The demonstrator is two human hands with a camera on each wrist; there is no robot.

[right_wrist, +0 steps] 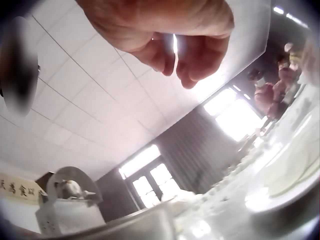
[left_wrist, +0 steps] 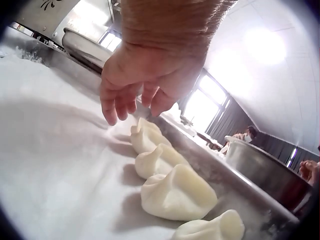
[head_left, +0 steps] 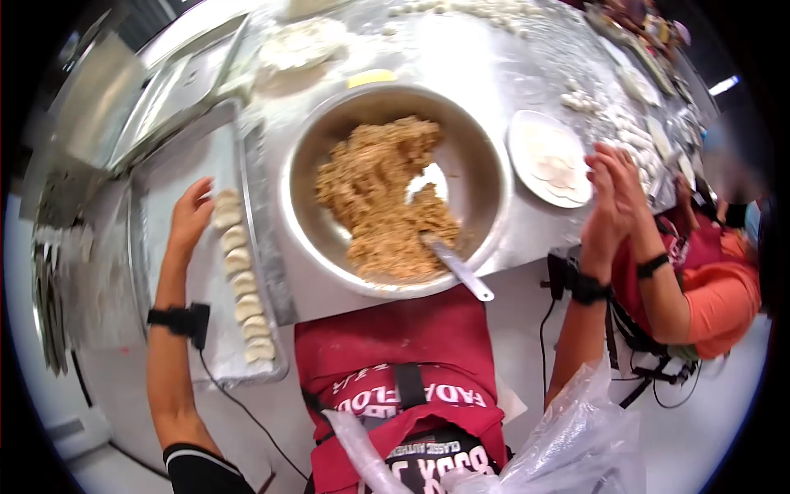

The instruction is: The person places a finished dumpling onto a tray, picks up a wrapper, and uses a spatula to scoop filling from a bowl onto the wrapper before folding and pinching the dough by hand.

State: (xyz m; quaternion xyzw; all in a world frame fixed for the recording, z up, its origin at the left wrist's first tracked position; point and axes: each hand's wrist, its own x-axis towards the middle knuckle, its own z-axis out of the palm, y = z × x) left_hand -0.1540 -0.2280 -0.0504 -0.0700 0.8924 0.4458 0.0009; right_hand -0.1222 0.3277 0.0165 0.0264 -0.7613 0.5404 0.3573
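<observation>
My left hand (head_left: 191, 212) is over the lined metal tray (head_left: 218, 337), beside the far end of a row of pleated dumplings (head_left: 247, 308). In the left wrist view its fingers (left_wrist: 110, 107) hang loosely down by the farthest dumpling (left_wrist: 148, 136), with nothing visible in them. My right hand (head_left: 605, 222) is raised beside a white plate (head_left: 521, 177) of round dough wrappers (head_left: 553, 165). The right wrist view shows its fingers (right_wrist: 200, 57) bent and holding nothing. Another person's hand (head_left: 623, 171) partly overlaps it in the head view.
A large steel bowl (head_left: 481, 206) of minced filling (head_left: 383, 185) stands between my hands, a utensil's pale handle (head_left: 462, 272) leaning over its near rim. Dough pieces (head_left: 580, 100) lie on the floury table (head_left: 461, 58). A person in an orange sleeve (head_left: 724, 284) is at the right.
</observation>
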